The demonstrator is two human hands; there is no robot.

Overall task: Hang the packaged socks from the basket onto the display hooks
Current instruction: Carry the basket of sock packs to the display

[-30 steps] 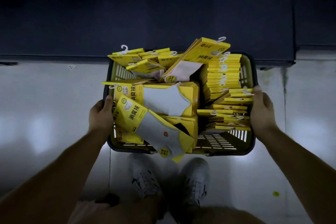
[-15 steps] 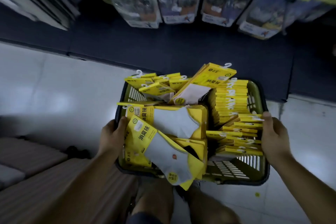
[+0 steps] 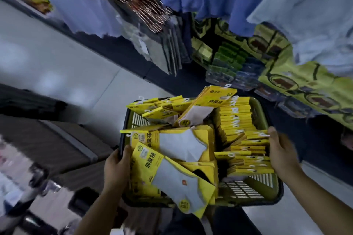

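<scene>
**Sock basket held by both side rims before the display**

The olive basket (image 3: pixel 266 191) is off the floor and full of the yellow packaged socks (image 3: pixel 235 120). The left hand (image 3: pixel 115 168) grips its left rim, thumb over the edge. The right hand (image 3: pixel 282 150), blurred, holds the right rim, thumb on top.

Along the right side the packs stand on edge in a tight row, white hooks uppermost. The top pack (image 3: pixel 172 175) lies flat and diagonal: card end at the left rim beside the left thumb, toe end overhanging the near edge. One leaning pack (image 3: pixel 210 105) points its hook towards the far edge.

Below is a pale, glossy floor (image 3: pixel 57 66). Beyond the far edge hang the display goods (image 3: pixel 227 59), green and blue, too blurred to identify.
</scene>
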